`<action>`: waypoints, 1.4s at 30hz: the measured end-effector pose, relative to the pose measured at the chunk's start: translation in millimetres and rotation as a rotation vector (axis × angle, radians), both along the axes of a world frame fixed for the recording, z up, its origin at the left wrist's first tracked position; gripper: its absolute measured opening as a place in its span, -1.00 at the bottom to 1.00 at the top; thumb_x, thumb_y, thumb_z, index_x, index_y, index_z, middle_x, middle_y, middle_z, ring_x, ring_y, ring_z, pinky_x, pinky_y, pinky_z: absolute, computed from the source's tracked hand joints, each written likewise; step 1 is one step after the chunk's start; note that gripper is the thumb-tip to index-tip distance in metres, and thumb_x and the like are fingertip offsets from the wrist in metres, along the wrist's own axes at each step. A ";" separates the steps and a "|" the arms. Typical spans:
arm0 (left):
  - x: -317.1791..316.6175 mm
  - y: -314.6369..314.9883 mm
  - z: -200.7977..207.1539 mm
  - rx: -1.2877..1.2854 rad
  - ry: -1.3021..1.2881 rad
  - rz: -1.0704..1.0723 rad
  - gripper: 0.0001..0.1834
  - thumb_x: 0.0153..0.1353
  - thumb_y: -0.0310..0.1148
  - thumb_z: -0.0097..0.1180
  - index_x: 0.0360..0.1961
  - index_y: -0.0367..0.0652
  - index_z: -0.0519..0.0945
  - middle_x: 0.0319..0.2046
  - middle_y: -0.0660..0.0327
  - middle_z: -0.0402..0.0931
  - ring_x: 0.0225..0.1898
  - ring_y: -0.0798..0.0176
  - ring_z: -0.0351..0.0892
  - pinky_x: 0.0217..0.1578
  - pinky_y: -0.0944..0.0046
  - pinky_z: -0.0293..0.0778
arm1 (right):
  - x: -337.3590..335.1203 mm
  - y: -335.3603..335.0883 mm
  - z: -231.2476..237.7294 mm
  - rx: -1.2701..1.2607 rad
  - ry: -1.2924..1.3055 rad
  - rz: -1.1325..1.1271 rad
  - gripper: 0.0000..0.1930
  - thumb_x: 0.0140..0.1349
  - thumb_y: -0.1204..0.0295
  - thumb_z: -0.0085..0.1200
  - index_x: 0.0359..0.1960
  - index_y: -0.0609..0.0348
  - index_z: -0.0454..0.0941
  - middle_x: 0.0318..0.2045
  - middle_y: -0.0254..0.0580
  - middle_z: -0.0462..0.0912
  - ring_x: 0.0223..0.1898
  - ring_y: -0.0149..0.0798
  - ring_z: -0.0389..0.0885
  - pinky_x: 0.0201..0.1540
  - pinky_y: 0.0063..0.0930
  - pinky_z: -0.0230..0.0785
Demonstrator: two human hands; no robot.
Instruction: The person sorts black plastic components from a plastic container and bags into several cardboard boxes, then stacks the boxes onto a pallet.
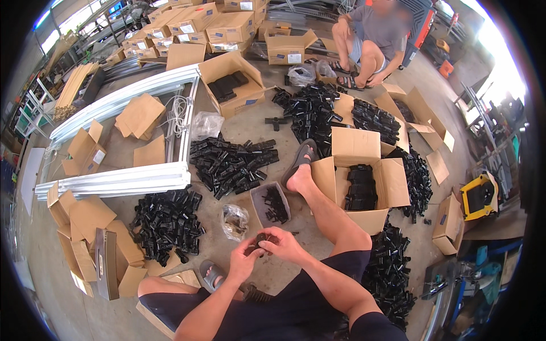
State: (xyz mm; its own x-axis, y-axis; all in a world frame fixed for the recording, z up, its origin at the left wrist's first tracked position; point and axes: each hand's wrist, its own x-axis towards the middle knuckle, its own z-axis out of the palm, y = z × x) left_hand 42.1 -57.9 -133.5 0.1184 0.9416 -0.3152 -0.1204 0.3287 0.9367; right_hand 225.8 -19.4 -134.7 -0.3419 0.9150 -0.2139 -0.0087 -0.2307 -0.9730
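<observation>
In the head view, one small dark part (262, 238) is held between the two hands, low in the middle of the scene, above the floor (310, 234). The hands are brought together, the fingers of both closed on it: the left hand (243, 258) from the left, the right hand (284, 246) from the right. As both are touching it, neither can be called nearer. Its long axis cannot be told, since much of it is covered by fingers.

The grey bin (259, 200) is placed just beyond the hands, slightly to the right, with small black pieces (277, 207) inside. One clear bag (234, 221) is set just left of the bin.

Five loose piles can be counted, though the right-hand two may be joined out of sight: near left (168, 224), middle (234, 165), far middle (311, 108), right (418, 182) and near right (389, 270). Black parts are seen in three open cartons: one far left (243, 104), one right (356, 143), one far right (437, 129). One co-worker (378, 34) is seen at the far right. The pieces in piles and bin are too tangled to be counted.
</observation>
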 end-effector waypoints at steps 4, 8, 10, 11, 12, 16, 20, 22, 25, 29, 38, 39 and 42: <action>2.4 0.0 7.7 -0.031 0.010 -0.008 -0.53 0.30 -0.57 0.28 0.23 -0.37 0.55 -0.08 0.15 0.72 -0.07 0.36 0.68 -0.02 0.35 0.58 | 0.5 1.7 7.1 0.049 -0.044 -0.017 -0.70 0.40 0.37 0.24 0.08 0.25 0.61 -0.29 -0.34 0.69 -0.37 -0.55 0.62 -0.34 -0.58 0.50; -2.9 -0.5 -2.4 0.022 0.152 -0.038 -0.53 0.29 -0.49 0.33 0.22 -0.33 0.59 -0.02 0.13 0.72 -0.07 0.33 0.68 0.01 0.31 0.59 | 6.5 6.8 6.8 0.000 0.004 -0.022 -0.69 0.41 0.46 0.19 0.14 0.23 0.58 -0.20 -0.33 0.65 -0.32 -0.51 0.64 -0.30 -0.55 0.55; -3.7 4.8 2.8 0.008 0.312 -0.069 -0.54 0.29 -0.49 0.33 0.21 -0.32 0.59 -0.03 0.14 0.72 -0.07 0.33 0.68 0.01 0.31 0.58 | 6.5 9.3 0.5 0.030 -0.081 -0.020 -0.69 0.40 0.47 0.20 0.15 0.22 0.58 -0.20 -0.32 0.64 -0.34 -0.52 0.62 -0.30 -0.55 0.55; -2.1 3.2 4.6 0.011 0.264 -0.045 -0.54 0.28 -0.51 0.32 0.21 -0.31 0.60 -0.03 0.16 0.72 -0.06 0.34 0.67 0.01 0.32 0.57 | 5.6 6.8 -2.0 0.031 -0.040 -0.031 -0.68 0.40 0.47 0.20 0.16 0.22 0.58 -0.21 -0.33 0.63 -0.34 -0.51 0.62 -0.30 -0.55 0.56; -1.1 0.7 3.8 0.015 0.224 -0.012 -0.55 0.28 -0.53 0.31 0.21 -0.29 0.60 -0.03 0.18 0.71 -0.05 0.35 0.67 0.00 0.33 0.57 | 3.2 4.1 -4.0 0.033 0.005 -0.039 -0.67 0.41 0.47 0.19 0.17 0.22 0.57 -0.22 -0.34 0.62 -0.34 -0.50 0.62 -0.30 -0.54 0.56; -2.3 -6.7 -4.9 0.009 0.010 0.034 -0.56 0.29 -0.56 0.30 0.20 -0.28 0.60 -0.03 0.24 0.66 -0.01 0.39 0.65 0.01 0.35 0.56 | -2.3 0.7 4.0 -0.023 0.155 -0.056 -0.65 0.37 0.52 0.24 0.17 0.28 0.58 -0.22 -0.40 0.52 -0.30 -0.53 0.60 -0.28 -0.60 0.53; -2.4 -5.1 3.5 0.063 -0.046 0.051 -0.57 0.30 -0.56 0.30 0.19 -0.31 0.58 0.03 0.23 0.58 0.00 0.34 0.66 0.03 0.33 0.58 | -2.8 1.3 13.1 -0.004 0.171 -0.054 -0.63 0.37 0.52 0.24 0.18 0.32 0.57 -0.18 -0.35 0.51 -0.27 -0.50 0.60 -0.24 -0.58 0.55; -2.0 -3.7 5.8 0.092 -0.058 0.051 -0.58 0.30 -0.58 0.30 0.18 -0.33 0.58 0.04 0.22 0.56 0.01 0.32 0.67 0.03 0.33 0.59 | -2.2 2.1 17.6 0.028 0.163 -0.046 -0.63 0.36 0.52 0.25 0.18 0.33 0.56 -0.16 -0.33 0.51 -0.25 -0.50 0.60 -0.22 -0.58 0.55; -0.4 -3.8 7.5 0.103 -0.093 0.064 -0.59 0.29 -0.61 0.29 0.16 -0.34 0.57 0.05 0.21 0.57 0.02 0.32 0.66 0.04 0.33 0.60 | -0.6 3.1 23.7 0.075 0.124 -0.031 -0.64 0.36 0.52 0.26 0.16 0.33 0.57 -0.14 -0.31 0.52 -0.22 -0.49 0.61 -0.19 -0.58 0.55; 0.6 -6.9 8.7 0.080 -0.116 0.077 -0.59 0.27 -0.62 0.30 0.15 -0.35 0.58 0.03 0.19 0.61 0.02 0.32 0.67 0.04 0.32 0.60 | -0.4 0.2 23.4 0.123 0.110 -0.030 -0.65 0.35 0.51 0.27 0.14 0.33 0.59 -0.12 -0.31 0.54 -0.18 -0.49 0.61 -0.17 -0.59 0.54; 1.7 -13.5 25.4 0.133 0.275 0.062 -0.64 0.28 -0.50 0.33 0.09 -0.35 0.63 -0.08 0.11 0.72 -0.05 0.30 0.69 0.05 0.25 0.59 | 0.8 0.1 30.0 0.426 -0.166 -0.070 -0.72 0.28 0.40 0.30 0.00 0.16 0.69 -0.37 -0.24 0.57 -0.30 -0.31 0.59 -0.23 -0.39 0.47; -1.2 -14.1 24.5 0.061 0.214 0.086 -0.61 0.27 -0.53 0.34 0.11 -0.36 0.61 -0.07 0.12 0.71 -0.04 0.30 0.69 0.05 0.26 0.59 | -3.3 0.1 26.4 0.318 -0.130 -0.033 -0.70 0.31 0.37 0.30 0.03 0.16 0.69 -0.35 -0.25 0.56 -0.30 -0.33 0.58 -0.22 -0.42 0.46; 5.1 -10.3 16.5 0.112 -0.040 0.075 -0.57 0.28 -0.58 0.31 0.18 -0.38 0.57 -0.02 0.12 0.69 -0.02 0.30 0.69 0.05 0.31 0.60 | 1.5 -2.8 22.7 0.119 -0.003 -0.058 -0.69 0.35 0.35 0.29 0.07 0.18 0.68 -0.27 -0.35 0.56 -0.31 -0.51 0.56 -0.27 -0.58 0.42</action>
State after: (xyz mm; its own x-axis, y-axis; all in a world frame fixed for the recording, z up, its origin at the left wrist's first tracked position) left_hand 47.2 -68.2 -117.0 0.0571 0.9773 -0.2042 -0.1787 0.2112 0.9610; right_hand 227.3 -22.2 -112.0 -0.2871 0.9523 -0.1033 -0.0161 -0.1127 -0.9935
